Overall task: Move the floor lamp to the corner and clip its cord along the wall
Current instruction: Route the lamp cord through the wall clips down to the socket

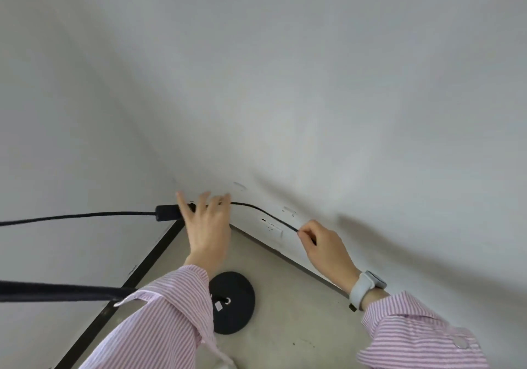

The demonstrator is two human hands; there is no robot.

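The floor lamp's round black base (232, 303) stands on the floor in the corner, and its black pole (57, 291) leans in from the left edge. The black cord (262, 211) runs from the left, through an inline switch (167, 212), along the foot of the wall. My left hand (208, 226) lies flat against the wall over the cord just right of the switch, fingers spread and blurred. My right hand (325, 246) pinches the cord's lower stretch between thumb and fingertips. Two faint clear clips sit on the wall, one upper (239, 186) and one lower (289, 211).
Two white walls meet in the corner above the grey floor (285, 311). A black baseboard strip (137, 274) runs along the left wall. A white wall outlet (271, 226) sits low on the right wall, just under the cord. Pink striped sleeves cover both forearms.
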